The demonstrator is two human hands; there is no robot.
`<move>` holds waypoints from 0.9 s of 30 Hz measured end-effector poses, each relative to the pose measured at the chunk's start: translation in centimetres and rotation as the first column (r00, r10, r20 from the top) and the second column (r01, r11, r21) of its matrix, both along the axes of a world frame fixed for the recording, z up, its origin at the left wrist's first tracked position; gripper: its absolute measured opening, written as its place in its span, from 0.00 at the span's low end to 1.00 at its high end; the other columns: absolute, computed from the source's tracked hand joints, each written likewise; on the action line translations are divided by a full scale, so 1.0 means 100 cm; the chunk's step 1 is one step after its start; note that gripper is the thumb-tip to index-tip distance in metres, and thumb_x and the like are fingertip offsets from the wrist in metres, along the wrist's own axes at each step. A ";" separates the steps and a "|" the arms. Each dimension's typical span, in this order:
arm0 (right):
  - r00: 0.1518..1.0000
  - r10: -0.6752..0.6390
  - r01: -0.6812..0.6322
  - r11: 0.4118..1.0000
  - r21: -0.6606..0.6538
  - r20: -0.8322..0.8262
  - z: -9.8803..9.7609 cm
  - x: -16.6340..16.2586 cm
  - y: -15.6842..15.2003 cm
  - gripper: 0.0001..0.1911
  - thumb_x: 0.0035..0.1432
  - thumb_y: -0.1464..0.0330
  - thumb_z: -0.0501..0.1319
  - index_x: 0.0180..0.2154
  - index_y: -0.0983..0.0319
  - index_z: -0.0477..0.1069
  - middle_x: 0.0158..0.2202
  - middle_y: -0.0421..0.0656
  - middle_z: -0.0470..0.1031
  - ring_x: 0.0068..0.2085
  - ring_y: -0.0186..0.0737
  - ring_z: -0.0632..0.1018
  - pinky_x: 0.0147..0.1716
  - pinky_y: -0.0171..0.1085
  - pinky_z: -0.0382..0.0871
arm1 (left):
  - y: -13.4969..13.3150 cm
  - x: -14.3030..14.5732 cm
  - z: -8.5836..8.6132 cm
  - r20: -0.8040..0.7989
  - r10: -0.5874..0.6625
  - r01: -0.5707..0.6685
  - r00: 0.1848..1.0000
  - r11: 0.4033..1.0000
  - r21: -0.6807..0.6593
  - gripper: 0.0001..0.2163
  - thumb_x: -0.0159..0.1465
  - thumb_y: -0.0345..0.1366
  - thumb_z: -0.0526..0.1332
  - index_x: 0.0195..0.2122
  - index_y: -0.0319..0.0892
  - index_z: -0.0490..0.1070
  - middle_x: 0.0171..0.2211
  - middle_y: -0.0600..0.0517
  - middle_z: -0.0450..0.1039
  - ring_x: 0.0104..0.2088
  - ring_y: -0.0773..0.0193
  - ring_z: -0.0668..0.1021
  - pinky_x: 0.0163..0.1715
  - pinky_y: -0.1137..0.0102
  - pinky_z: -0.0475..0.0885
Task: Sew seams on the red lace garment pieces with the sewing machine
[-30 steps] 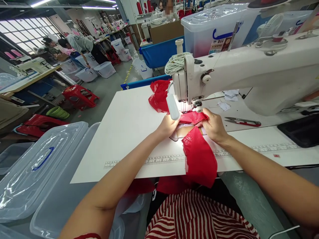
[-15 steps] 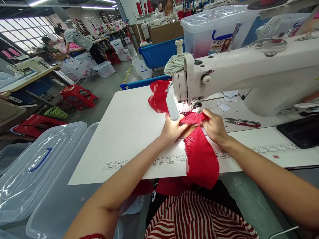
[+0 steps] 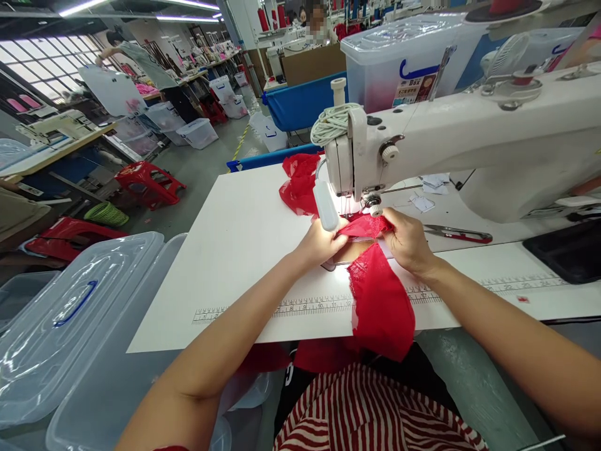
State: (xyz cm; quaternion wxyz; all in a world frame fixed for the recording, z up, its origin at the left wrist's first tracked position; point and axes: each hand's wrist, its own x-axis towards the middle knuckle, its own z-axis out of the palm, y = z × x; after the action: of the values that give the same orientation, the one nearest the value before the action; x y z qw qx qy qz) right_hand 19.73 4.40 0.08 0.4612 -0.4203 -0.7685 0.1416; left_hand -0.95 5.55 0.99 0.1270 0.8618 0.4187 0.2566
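Note:
Red lace-edged fabric [image 3: 381,300] runs from under the needle area of a white sewing machine [image 3: 451,131] down over the table's front edge toward my lap. My left hand [image 3: 320,241] pinches the fabric's left side, just in front of the presser foot; the machine's pale light attachment [image 3: 326,205] covers part of its fingers. On the right, my right hand [image 3: 407,241] grips the lace edge between thumb and fingers. The stretch between both hands lies close below the needle, whose tip I cannot make out. More red fabric [image 3: 300,185] is bunched behind the needle area.
Thread snips [image 3: 457,233] lie right of my right hand, near a black phone-like object [image 3: 563,254] and paper scraps [image 3: 425,202]. A printed ruler [image 3: 305,307] runs along the white table [image 3: 225,250]. Clear plastic bins [image 3: 84,326] stand left. A co-worker [image 3: 145,62] stands far left.
My left hand has shifted slightly left and the fabric between my hands is a little tauter. In the background, the co-worker has lifted a clear bin higher.

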 end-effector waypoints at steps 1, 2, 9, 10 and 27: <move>1.000 0.005 -0.006 0.999 0.043 0.021 0.000 0.002 0.001 0.08 0.55 0.77 0.50 0.31 0.57 0.62 0.30 0.41 0.74 0.32 0.38 0.75 0.31 0.35 0.66 | -0.001 -0.002 0.000 -0.030 -0.012 0.012 0.999 1.000 0.024 0.06 0.60 0.28 0.52 0.29 0.41 0.67 0.27 0.52 0.68 0.31 0.64 0.73 0.34 0.69 0.70; 0.999 0.020 -0.024 0.996 0.081 0.044 0.000 0.004 0.002 0.10 0.55 0.78 0.50 0.33 0.58 0.64 0.32 0.42 0.75 0.34 0.39 0.75 0.33 0.35 0.67 | -0.002 -0.004 0.000 -0.062 -0.024 0.027 0.998 0.998 0.049 0.07 0.62 0.29 0.52 0.30 0.42 0.67 0.28 0.52 0.68 0.31 0.63 0.73 0.35 0.68 0.70; 0.890 0.286 -0.322 0.946 0.046 0.354 0.006 0.015 -0.001 0.20 0.50 0.83 0.49 0.38 0.59 0.70 0.38 0.46 0.74 0.39 0.41 0.73 0.35 0.37 0.67 | -0.010 -0.010 -0.010 -0.260 -0.082 0.142 0.962 0.965 0.219 0.12 0.69 0.35 0.49 0.34 0.41 0.70 0.29 0.49 0.70 0.31 0.62 0.73 0.34 0.67 0.69; 0.874 0.268 -0.313 0.948 0.049 0.404 0.006 0.015 -0.002 0.20 0.49 0.84 0.48 0.36 0.60 0.70 0.37 0.45 0.73 0.38 0.41 0.72 0.34 0.36 0.66 | -0.011 -0.010 -0.012 -0.277 -0.083 0.152 0.957 0.959 0.239 0.12 0.69 0.34 0.48 0.35 0.41 0.71 0.29 0.49 0.70 0.31 0.63 0.73 0.33 0.68 0.69; 0.805 0.176 -0.290 0.950 0.117 0.567 0.005 0.012 -0.004 0.19 0.47 0.84 0.49 0.31 0.61 0.73 0.47 0.42 0.78 0.38 0.40 0.74 0.30 0.36 0.61 | -0.042 -0.005 0.013 -0.429 -0.077 0.167 0.900 0.970 0.177 0.32 0.69 0.56 0.41 0.50 0.33 0.71 0.47 0.36 0.71 0.39 0.54 0.76 0.34 0.62 0.74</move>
State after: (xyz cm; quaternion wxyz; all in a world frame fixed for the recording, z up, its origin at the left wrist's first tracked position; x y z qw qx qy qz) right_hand 20.93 4.02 0.61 0.2393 -0.2972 -0.9243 -0.0066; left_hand -1.49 1.40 2.24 -0.0410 0.9298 0.3518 0.1000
